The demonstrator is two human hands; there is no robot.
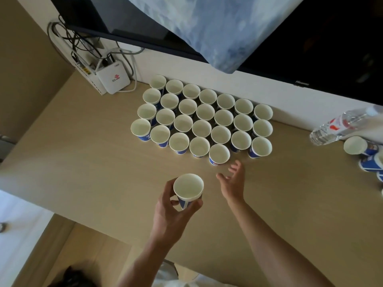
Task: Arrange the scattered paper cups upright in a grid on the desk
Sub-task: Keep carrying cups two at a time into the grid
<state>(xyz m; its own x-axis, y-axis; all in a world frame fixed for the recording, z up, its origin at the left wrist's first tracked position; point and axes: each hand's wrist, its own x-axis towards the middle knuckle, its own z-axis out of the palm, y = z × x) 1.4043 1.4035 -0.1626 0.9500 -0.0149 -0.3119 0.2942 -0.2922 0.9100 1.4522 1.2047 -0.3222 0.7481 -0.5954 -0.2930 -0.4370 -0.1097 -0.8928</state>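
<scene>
While I hold one cup: my left grip (176, 206) has fingers and thumb curled round the lower wall of a blue-and-white paper cup (188, 188), mouth up, near the front of the tabletop (93, 162) and apart from the rest. It looks lifted rather than set down.
Right grip: my right grip (232, 181) holds nothing. Its fingers are spread and relaxed, hovering just in front of the front row.
Grid of cups: the grid of cups (205, 112) stands upright near the wall, rims close together. Three rows look full; the front row stops short at the end cup (219, 154), leaving bare tabletop to its right.
Loose cups: several loose cups (356, 146) lie on their sides at the right edge, near a plastic water bottle (339, 127).
Stage, as judged: the grid is mostly built. The held cup likely belongs in the gap beside the end cup.
Risk 1: my spread right fingers are close to the end cup. A careless sweep could tip it, and empty paper cups packed this tightly may topple their neighbours.
Risk 2: the hold sits low on the cup wall. Squeezing could buckle it, and a loose hold could let it tilt on release.
Risk 3: the gap is bounded by standing cups, so a slanted descent could clip a rim and push the rows out of line.
Risk 4: reaching right for the loose cups could nudge the bottle into them.
</scene>
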